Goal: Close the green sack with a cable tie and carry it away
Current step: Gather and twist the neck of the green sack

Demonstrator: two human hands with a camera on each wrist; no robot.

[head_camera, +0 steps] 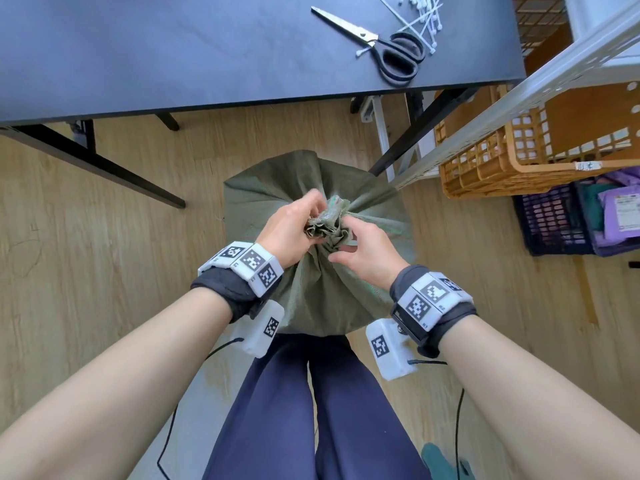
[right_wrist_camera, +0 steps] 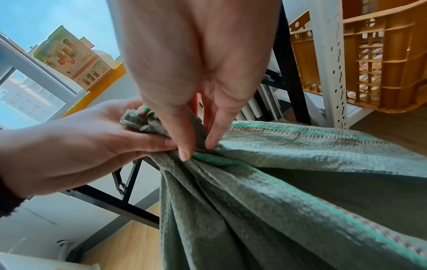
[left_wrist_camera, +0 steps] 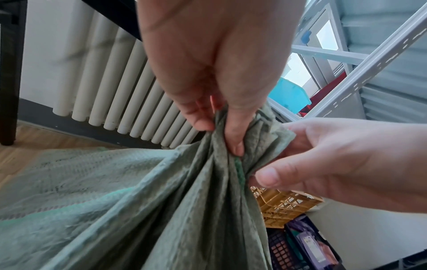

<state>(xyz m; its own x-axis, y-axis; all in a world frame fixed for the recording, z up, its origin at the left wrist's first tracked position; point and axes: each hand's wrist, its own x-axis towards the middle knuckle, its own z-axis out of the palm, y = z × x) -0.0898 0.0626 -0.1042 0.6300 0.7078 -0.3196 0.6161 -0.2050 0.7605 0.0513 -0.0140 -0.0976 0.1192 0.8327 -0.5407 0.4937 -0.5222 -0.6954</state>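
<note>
The green woven sack (head_camera: 311, 292) stands on the wooden floor between my legs and the table. Its mouth is bunched into a crumpled neck (head_camera: 329, 223). My left hand (head_camera: 294, 226) grips that neck from the left, thumb and fingers curled round the gathered fabric (left_wrist_camera: 231, 146). My right hand (head_camera: 363, 251) pinches the folds from the right, its fingertips pressed into the neck (right_wrist_camera: 196, 146). White cable ties (head_camera: 420, 19) lie in a loose heap on the table's far right corner. No tie is around the sack's neck.
Black-handled scissors (head_camera: 381, 43) lie beside the ties on the dark table (head_camera: 173, 46). An orange crate (head_camera: 519, 154) and a dark crate (head_camera: 561, 220) sit at the right under a white metal shelf post (head_camera: 502, 109). Black table legs (head_camera: 104, 164) cross the floor to the left.
</note>
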